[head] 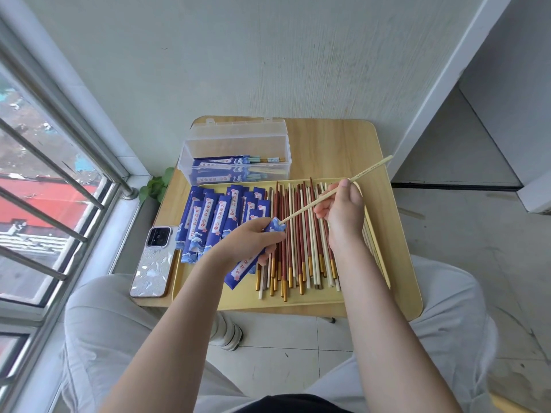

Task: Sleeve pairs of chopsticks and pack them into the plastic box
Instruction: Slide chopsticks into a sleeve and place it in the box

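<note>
My left hand (pixel 253 238) at frame centre gripping a blue sleeve (pixel 242 271), my right hand (pixel 343 211) pinching a pale chopstick (pixel 337 190) with its tip at the sleeve mouth, plastic box (pixel 235 156) above centre, partly filled, tray (pixel 384 257) of loose chopsticks (pixel 298 239) below it

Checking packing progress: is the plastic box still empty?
No, the plastic box already holds several sleeved chopsticks lying flat inside it.

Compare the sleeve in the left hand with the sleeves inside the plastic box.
The held sleeve is off the tray, tilted, with cream chopsticks just entering its mouth; the boxed sleeves lie flat and already hold chopsticks. Both share the blue wave print.
</note>
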Available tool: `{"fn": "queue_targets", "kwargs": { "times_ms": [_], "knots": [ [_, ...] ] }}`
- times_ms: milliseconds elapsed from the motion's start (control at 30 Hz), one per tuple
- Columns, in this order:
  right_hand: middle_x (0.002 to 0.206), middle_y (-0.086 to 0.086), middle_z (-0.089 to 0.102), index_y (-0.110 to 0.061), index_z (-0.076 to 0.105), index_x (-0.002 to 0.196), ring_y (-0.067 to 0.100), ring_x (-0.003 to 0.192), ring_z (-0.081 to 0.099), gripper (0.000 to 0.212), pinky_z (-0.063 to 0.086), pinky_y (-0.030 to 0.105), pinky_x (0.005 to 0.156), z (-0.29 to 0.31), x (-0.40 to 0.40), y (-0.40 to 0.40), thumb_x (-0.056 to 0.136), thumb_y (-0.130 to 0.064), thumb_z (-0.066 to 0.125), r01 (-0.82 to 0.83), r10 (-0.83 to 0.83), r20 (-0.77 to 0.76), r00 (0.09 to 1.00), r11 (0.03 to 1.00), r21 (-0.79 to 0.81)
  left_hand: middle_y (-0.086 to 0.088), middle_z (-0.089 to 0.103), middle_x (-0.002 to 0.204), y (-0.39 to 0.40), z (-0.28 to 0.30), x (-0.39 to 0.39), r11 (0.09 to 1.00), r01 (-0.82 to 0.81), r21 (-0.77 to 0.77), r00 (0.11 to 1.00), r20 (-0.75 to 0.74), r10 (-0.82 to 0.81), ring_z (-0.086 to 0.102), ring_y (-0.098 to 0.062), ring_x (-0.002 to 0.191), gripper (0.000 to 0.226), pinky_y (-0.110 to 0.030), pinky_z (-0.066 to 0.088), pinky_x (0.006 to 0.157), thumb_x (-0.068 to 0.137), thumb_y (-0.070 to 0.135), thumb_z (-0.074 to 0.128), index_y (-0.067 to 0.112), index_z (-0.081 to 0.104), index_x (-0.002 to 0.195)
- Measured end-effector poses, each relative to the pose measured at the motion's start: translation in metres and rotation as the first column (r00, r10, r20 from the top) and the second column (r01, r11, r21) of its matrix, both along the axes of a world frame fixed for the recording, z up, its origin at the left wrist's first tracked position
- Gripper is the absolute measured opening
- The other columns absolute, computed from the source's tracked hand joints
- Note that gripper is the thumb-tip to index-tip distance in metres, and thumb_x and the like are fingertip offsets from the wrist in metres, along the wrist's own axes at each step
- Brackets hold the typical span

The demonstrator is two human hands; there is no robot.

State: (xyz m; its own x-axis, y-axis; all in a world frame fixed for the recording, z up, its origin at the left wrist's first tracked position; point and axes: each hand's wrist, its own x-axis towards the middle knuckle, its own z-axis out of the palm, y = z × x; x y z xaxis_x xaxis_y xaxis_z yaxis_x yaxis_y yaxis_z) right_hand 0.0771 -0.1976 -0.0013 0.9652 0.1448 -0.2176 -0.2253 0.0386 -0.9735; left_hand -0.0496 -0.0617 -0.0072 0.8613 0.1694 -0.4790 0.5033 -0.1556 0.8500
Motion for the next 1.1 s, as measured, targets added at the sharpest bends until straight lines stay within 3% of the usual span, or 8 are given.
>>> {"fn": "queue_targets", "kwargs": {
  "times_ms": [133, 300, 467, 600, 767, 833, 967, 1100],
  "knots": [
    [0.075, 0.003, 0.064, -0.010, 0.064, 0.095, 0.014, 0.061, 0.061, 0.034, 0.055, 0.027, 0.059, 0.003, -0.007, 0.001, 0.108, -0.030, 0.040, -0.253, 0.253, -0.015, 0.967, 0.963, -0.097, 0.003, 0.052, 0.057, -0.007, -0.001, 0.004, 0.990, 0.060, 0.130, 0.998, -0.003, -0.060, 0.048, -0.014, 0.050, 0.026, -0.026, 0.047, 0.056, 0.097, 0.032, 0.064, 0.012, 0.053, 0.086],
    [0.108, -0.005, 0.068, -0.019, 0.072, 0.114, 0.008, 0.102, 0.062, 0.020, 0.046, 0.023, 0.083, 0.001, -0.019, 0.006, 0.101, -0.022, 0.058, -0.619, 0.626, -0.071, 0.777, 0.738, -0.267, 0.005, 0.053, 0.051, -0.017, 0.001, 0.013, 0.972, -0.048, 0.229, 0.997, 0.068, 0.033, 0.046, -0.010, 0.042, 0.027, -0.024, 0.046, 0.051, 0.097, 0.035, 0.063, 0.014, 0.053, 0.082],
    [0.107, 0.002, 0.070, -0.024, 0.034, 0.151, 0.017, 0.096, 0.071, 0.068, 0.059, 0.044, 0.088, -0.005, -0.013, 0.010, 0.093, -0.036, 0.069, -0.446, 0.449, -0.037, 0.893, 0.870, -0.212, 0.004, 0.053, 0.053, -0.014, -0.003, 0.008, 0.962, -0.031, 0.271, 0.999, 0.051, 0.018, 0.046, -0.010, 0.042, 0.025, -0.022, 0.045, 0.048, 0.098, 0.033, 0.062, 0.014, 0.055, 0.083],
    [0.096, 0.001, 0.073, -0.021, 0.041, 0.146, 0.013, 0.077, 0.073, 0.046, 0.061, 0.027, 0.068, -0.003, -0.010, 0.004, 0.103, -0.016, 0.054, -0.330, 0.353, 0.099, 0.930, 0.924, -0.193, 0.003, 0.053, 0.053, -0.016, -0.003, 0.011, 0.970, -0.012, 0.243, 1.000, 0.030, 0.005, 0.044, -0.010, 0.041, 0.023, -0.020, 0.043, 0.047, 0.099, 0.031, 0.061, 0.012, 0.055, 0.087],
    [0.106, 0.001, 0.069, -0.024, 0.036, 0.152, 0.017, 0.074, 0.071, 0.044, 0.059, 0.031, 0.065, -0.004, -0.004, -0.004, 0.108, -0.026, 0.043, -0.357, 0.385, 0.047, 0.922, 0.890, -0.286, 0.005, 0.051, 0.052, -0.023, -0.009, 0.013, 0.985, -0.115, 0.130, 0.993, 0.047, 0.109, 0.042, -0.011, 0.043, 0.024, -0.023, 0.042, 0.049, 0.101, 0.034, 0.058, 0.012, 0.056, 0.091],
    [0.101, 0.000, 0.066, -0.022, 0.045, 0.142, 0.017, 0.074, 0.069, 0.036, 0.058, 0.033, 0.067, -0.008, -0.001, -0.010, 0.106, -0.027, 0.046, -0.337, 0.410, 0.035, 0.911, 0.792, -0.509, 0.004, 0.053, 0.055, -0.026, -0.013, 0.017, 0.971, -0.235, 0.049, 0.971, 0.050, 0.233, 0.045, -0.013, 0.046, 0.027, -0.025, 0.044, 0.051, 0.103, 0.034, 0.053, 0.008, 0.055, 0.097],
    [0.097, 0.003, 0.066, -0.011, 0.060, 0.106, 0.019, 0.079, 0.063, 0.011, 0.053, 0.030, 0.067, -0.027, -0.008, -0.020, 0.098, -0.020, 0.059, -0.289, 0.536, -0.063, 0.842, 0.349, -0.891, -0.007, 0.063, 0.068, -0.034, -0.019, 0.026, 0.909, -0.393, -0.139, 0.919, -0.030, 0.393, 0.057, -0.019, 0.051, 0.024, -0.029, 0.054, 0.054, 0.105, 0.028, 0.048, 0.006, 0.055, 0.099],
    [0.112, 0.008, 0.064, -0.007, 0.059, 0.121, 0.024, 0.095, 0.064, 0.025, 0.049, 0.028, 0.071, -0.033, -0.014, -0.015, 0.097, -0.012, 0.060, -0.258, 0.499, -0.076, 0.864, 0.308, -0.916, -0.012, 0.073, 0.081, -0.042, -0.023, 0.032, 0.847, -0.458, -0.270, 0.888, -0.103, 0.448, 0.070, -0.024, 0.065, 0.020, -0.033, 0.060, 0.060, 0.105, 0.022, 0.049, 0.005, 0.058, 0.098]
  ]
}}
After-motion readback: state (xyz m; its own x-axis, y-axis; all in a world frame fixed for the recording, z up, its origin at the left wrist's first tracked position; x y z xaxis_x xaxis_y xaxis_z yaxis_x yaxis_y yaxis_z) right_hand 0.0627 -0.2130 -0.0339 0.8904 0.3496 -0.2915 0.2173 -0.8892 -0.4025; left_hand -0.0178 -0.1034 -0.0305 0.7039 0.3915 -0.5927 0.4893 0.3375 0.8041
